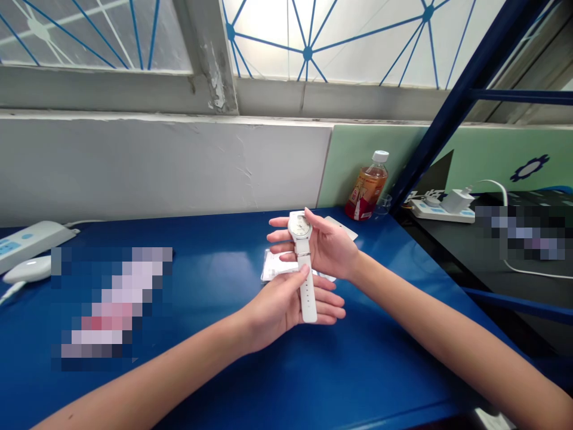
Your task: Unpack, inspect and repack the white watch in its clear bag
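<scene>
A white wristwatch with a round dial is held above the blue desk, its strap hanging toward me. My right hand supports the dial end from behind, with the thumb at the edge of the case. Lower down, my left hand has the perforated strap between its thumb and the fingers beneath. Below both hands lies a flat white packet, partly covered by them. Behind my right hand a white card-like piece rests on the desk.
A blue desk runs to the wall. At its back right stands a drink bottle near a blue metal post. Left are a power strip and a white mouse-shaped object. Another power strip sits right.
</scene>
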{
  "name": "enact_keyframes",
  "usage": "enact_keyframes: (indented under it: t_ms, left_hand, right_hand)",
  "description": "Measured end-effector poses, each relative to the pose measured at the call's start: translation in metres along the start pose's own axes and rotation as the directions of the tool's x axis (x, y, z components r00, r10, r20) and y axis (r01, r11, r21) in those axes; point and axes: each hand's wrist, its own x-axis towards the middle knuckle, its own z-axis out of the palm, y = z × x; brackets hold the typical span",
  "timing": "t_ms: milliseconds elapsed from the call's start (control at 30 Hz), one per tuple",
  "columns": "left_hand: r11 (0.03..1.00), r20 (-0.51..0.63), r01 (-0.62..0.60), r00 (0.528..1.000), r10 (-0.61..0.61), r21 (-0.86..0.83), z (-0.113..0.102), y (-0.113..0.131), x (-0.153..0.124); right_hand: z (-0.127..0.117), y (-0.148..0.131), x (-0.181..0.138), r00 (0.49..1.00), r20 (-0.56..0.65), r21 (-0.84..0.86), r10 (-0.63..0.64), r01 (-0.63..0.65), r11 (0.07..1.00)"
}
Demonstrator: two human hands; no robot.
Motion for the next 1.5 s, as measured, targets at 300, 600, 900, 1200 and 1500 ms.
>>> enact_keyframes:
  t_ms: [300, 600, 900, 1200, 1500]
  left_hand:
    - [1.000, 0.032, -0.013, 0.999, 0.014, -0.013, 0.000, 0.000, 0.000]
    - [1.000, 0.019, -0.016, 1.000, 0.017, -0.006, -0.001, 0.000, 0.001]
    - [0.998, -0.010, -0.065, 0.998, 0.065, 0.012, -0.003, 0.003, 0.002]
    - [0.988, -0.040, -0.130, 0.990, 0.134, 0.083, 0.000, 0.003, 0.000]
    - [0.985, 0.033, -0.156, 0.987, 0.154, 0.076, -0.003, 0.002, 0.000]
  right_hand:
    - [0.001, -0.001, 0.000, 1.000, -0.026, 0.020, 0.016, -0.015, 1.000]
    - [0.000, -0.001, 0.000, 0.999, -0.035, 0.037, 0.024, -0.023, 0.999]
    - [0.000, -0.003, 0.000, 0.998, -0.043, 0.020, -0.048, 0.049, 0.999]
    - [-0.011, -0.004, -0.003, 0.960, -0.193, 0.014, -0.205, 0.211, 0.977]
    - [0.001, -0.002, -0.004, 0.997, -0.025, -0.057, -0.072, 0.071, 0.996]
